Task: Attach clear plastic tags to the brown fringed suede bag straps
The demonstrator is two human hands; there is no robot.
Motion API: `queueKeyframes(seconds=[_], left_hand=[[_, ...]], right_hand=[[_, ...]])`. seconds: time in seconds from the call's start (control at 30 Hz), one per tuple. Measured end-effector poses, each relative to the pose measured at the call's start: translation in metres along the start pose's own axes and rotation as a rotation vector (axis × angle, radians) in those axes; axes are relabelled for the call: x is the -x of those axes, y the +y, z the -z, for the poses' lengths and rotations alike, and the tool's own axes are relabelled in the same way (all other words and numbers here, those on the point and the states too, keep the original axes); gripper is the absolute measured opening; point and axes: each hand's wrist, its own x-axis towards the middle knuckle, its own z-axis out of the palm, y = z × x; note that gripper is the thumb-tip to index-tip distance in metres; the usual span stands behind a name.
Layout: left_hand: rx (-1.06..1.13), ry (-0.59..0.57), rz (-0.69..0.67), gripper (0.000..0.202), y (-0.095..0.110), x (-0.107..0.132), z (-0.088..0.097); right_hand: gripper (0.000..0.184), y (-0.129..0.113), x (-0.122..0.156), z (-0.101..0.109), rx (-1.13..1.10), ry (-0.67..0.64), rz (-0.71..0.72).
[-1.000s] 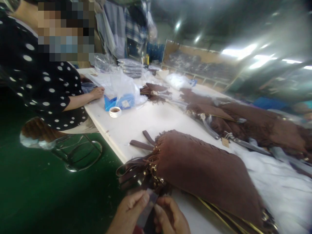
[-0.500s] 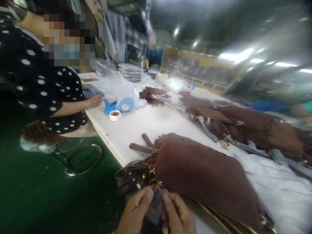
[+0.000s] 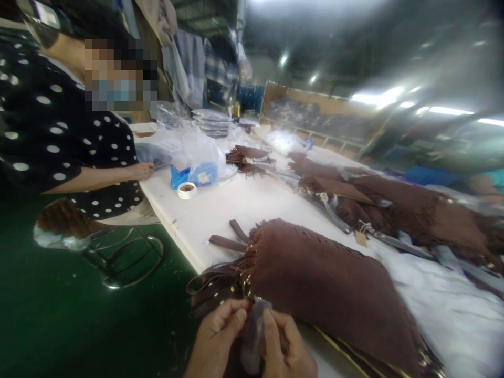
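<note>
Both hands are sitting at the bottom edge of the frame, close together, fingers curled inward. The left hand (image 3: 214, 341) is coming in palm-side toward the middle, thumb and forefinger pinching the left edge of a small greyish translucent wrap (image 3: 252, 336). The right hand (image 3: 287, 349) is mirroring it, thumb pressing the wrap's right edge. So both hands are closed narrow, gripping that 1 wrap between them. The wrap is blurred, so I cannot tell what is inside it. It is hanging just below the gold-coloured hardware (image 3: 246, 286) at the corner of a brown fringed suede bag (image 3: 326, 283), touching or nearly touching it.

The bag is lying flat on the white table (image 3: 220, 205), near its front edge, with dark brown straps (image 3: 220, 244) spilling over the edge to the left. More brown fringed bags (image 3: 394, 205) are lying further back on the right, 1 with a small tan hang tag (image 3: 360, 239); any writing on it is too small to read.

A co-worker in a black polka-dot top (image 3: 59, 142) is sitting at the left, 1 hand (image 3: 142, 170) resting on the table edge. Near it are a roll of tape (image 3: 186, 190) and a blue packet (image 3: 197, 173) under clear plastic, its white label unreadable.
</note>
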Motion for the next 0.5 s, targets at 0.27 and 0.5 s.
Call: queueKeyframes(seconds=[0.27, 0.5], left_hand=[[0.215, 0.157, 0.027, 0.027, 0.004, -0.006, -0.024], [0.293, 0.136, 0.091, 0.022, 0.017, -0.010, -0.033]], right_hand=[[0.041, 0.003, -0.002, -0.012, -0.002, 0.157, 0.110], [0.032, 0.006, 0.002, -0.026, 0.004, 0.289, 0.336]])
